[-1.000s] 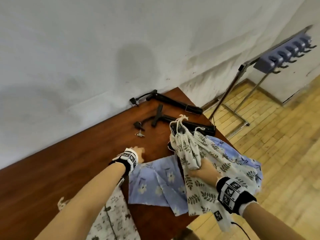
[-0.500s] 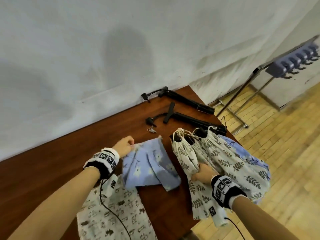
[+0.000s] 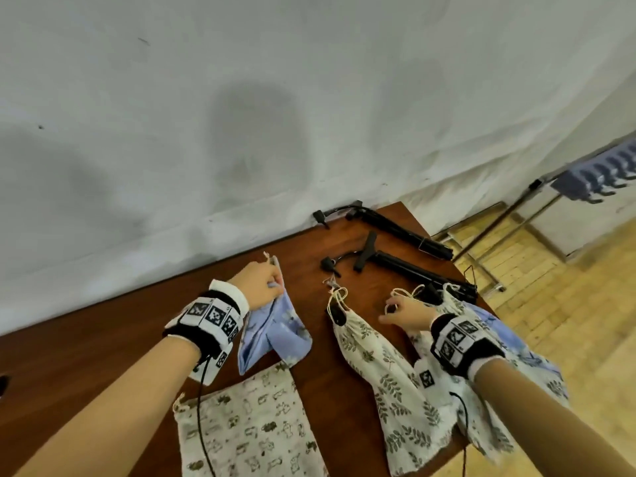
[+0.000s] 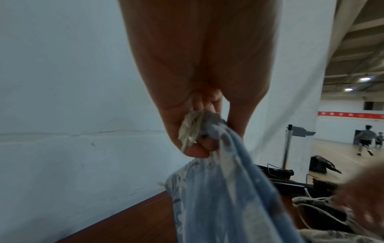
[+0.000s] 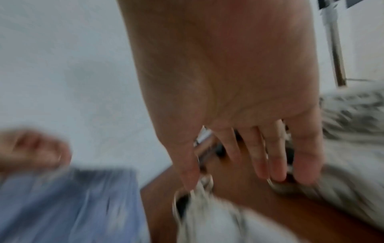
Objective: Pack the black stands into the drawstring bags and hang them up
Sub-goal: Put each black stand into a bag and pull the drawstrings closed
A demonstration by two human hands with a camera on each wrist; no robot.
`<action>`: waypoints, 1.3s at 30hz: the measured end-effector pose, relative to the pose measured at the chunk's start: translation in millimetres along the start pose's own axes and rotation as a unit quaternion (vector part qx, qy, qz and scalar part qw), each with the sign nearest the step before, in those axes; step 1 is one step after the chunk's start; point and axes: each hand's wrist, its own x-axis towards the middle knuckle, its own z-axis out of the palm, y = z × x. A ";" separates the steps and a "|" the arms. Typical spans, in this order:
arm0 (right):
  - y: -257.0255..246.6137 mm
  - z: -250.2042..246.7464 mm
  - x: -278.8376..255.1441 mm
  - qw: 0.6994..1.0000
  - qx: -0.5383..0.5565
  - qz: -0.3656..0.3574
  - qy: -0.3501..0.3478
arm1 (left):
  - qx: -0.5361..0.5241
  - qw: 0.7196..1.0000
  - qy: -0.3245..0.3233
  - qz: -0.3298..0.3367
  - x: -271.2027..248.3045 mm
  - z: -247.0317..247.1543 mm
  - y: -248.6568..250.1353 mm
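On the brown table, up against the white wall, the left hand is pinching the gathered mouth of the blue bag together with its cord, fingers curled tight round the bunch, and the cloth is hanging limp and folding on itself beneath the grip. Over to the right, the right hand is hovering between two leaf-print bags, fingers loosely spread and reaching down; one fingertip is sitting near a loop of white cord, though whether it is actually hooking that loop, the blur is not letting me tell. Two black stands are lying bare at the far end of the table, one just beside the wall, the other running toward the table's right edge. Those look rigid, long and fairly weighty, so the middle of the shaft seems the sensible place to take hold, feeding the narrow end in first. The bags, by contrast, are looking soft and light, likely to collapse shut unless held at the rim. A cream patterned bag is lying flat nearest the person, and the hook rack is waiting off to the right.
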 end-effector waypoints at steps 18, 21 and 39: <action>53.6 -156.4 214.3 0.984 -0.113 -0.020 0.139 | 0.042 0.991 0.023 -0.127 45.2 -4.0 26.5; 59.0 -144.9 247.4 0.980 -0.140 -0.005 0.145 | 0.037 0.989 -0.003 -0.141 46.2 -13.1 22.6; 46.4 -144.5 121.3 0.941 -0.142 -0.093 0.292 | 0.015 0.991 0.070 -0.113 23.7 -28.3 65.5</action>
